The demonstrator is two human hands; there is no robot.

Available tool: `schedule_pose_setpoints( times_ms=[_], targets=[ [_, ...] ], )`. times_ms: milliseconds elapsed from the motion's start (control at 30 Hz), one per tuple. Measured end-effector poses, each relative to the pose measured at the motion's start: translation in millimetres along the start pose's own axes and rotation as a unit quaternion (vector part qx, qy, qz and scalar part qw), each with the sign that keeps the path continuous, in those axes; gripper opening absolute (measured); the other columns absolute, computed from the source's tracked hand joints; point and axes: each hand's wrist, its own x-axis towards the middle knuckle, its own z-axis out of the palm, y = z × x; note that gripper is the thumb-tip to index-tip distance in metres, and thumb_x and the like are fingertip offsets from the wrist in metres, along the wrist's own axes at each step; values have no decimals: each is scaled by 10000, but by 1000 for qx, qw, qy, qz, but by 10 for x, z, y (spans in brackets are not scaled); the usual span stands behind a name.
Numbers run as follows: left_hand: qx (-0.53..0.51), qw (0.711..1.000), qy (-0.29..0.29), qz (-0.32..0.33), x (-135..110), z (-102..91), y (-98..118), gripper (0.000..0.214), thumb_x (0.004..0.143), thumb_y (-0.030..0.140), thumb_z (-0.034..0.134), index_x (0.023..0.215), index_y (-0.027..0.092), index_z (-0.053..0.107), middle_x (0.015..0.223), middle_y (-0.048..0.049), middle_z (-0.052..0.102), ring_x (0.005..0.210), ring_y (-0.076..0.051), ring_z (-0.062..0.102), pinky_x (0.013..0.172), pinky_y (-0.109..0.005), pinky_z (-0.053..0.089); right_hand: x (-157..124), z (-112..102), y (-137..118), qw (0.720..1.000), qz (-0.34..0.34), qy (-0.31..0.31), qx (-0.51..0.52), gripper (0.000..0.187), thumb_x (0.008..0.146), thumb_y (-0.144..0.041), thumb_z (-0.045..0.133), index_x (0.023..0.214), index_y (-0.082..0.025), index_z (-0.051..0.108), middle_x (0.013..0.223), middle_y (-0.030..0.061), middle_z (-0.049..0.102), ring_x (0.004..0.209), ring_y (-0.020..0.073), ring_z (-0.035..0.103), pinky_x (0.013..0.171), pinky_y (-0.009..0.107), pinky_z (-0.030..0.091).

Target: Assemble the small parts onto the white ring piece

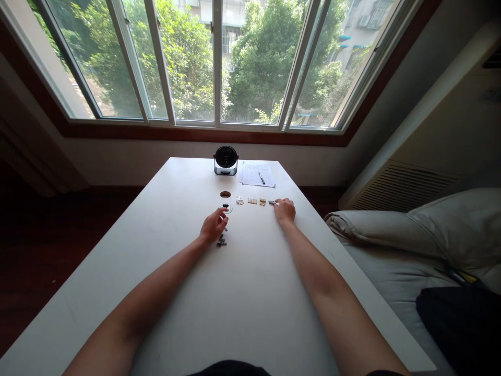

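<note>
My left hand (214, 225) is over the middle of the white table (188, 209), its fingers loosely bent and thumb and index finger apart. Its fingertips reach the edge of a small white ring-shaped piece (230, 210) with a dark centre; whether they touch it I cannot tell. Several small dark pieces (222, 241) lie loose just below that hand. Farther right, my right hand (285, 211) has its fingertips closed at a small grey piece (271, 202), at the end of a row. That row holds silvery pieces (239, 200), copper-coloured pieces (252, 201) and gold-coloured pieces (262, 201).
A round black device on a stand (226, 159) is at the table's far edge, beside paper sheets (250, 175) with a pen (261, 178) on top. A round hole (225, 194) shows in the tabletop. Right of the table is a padded seat (376, 261) with dark cloth (457, 324).
</note>
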Motion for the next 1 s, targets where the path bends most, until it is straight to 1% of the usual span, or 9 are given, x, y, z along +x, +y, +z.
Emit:
schedule_pose_setpoints(
  times_ms=[233, 400, 700, 867, 1000],
  targets=[
    [-2, 1000, -6, -6, -5, -6, 46, 278, 922, 265, 511, 1191, 268, 580, 926, -5, 663, 671, -120, 626, 667, -261, 505, 82, 28, 31, 1000, -18, 1, 6, 273, 929, -304, 580, 1154, -208, 700, 1101, 138, 619, 1077, 281, 497, 887, 367, 398],
    [-5, 1000, -6, -14, -8, -8, 62, 279, 910, 255, 529, 1181, 266, 595, 906, -3, 669, 658, -118, 619, 658, -261, 506, 104, 32, 23, 999, -38, -9, 12, 245, 929, -318, 581, 1114, -211, 701, 1090, 120, 622, 1065, 265, 502, 882, 348, 395],
    [-9, 1000, -13, -8, -9, 14, 16, 249, 902, 244, 543, 1137, 259, 623, 900, 0, 668, 650, -110, 610, 654, -249, 503, 152, 92, 37, 999, -28, -20, 3, 251, 922, -348, 592, 1093, -197, 697, 1089, 124, 627, 1063, 268, 507, 866, 350, 388],
    [-3, 999, -32, -9, 3, 37, -16, 262, 877, 169, 512, 1079, 258, 652, 921, -5, 671, 696, -123, 614, 686, -269, 518, 185, 127, 56, 999, -31, -16, -4, 244, 914, -342, 600, 1086, -202, 702, 1088, 122, 626, 1057, 269, 509, 855, 349, 391],
    [8, 998, -63, 8, 21, 0, -59, 338, 781, 51, 479, 976, 241, 679, 934, -18, 670, 793, -152, 626, 739, -292, 525, 199, 131, 59, 1000, -27, -15, -4, 241, 908, -353, 600, 1061, -202, 709, 1081, 126, 623, 1051, 272, 510, 848, 353, 397]
  ],
)
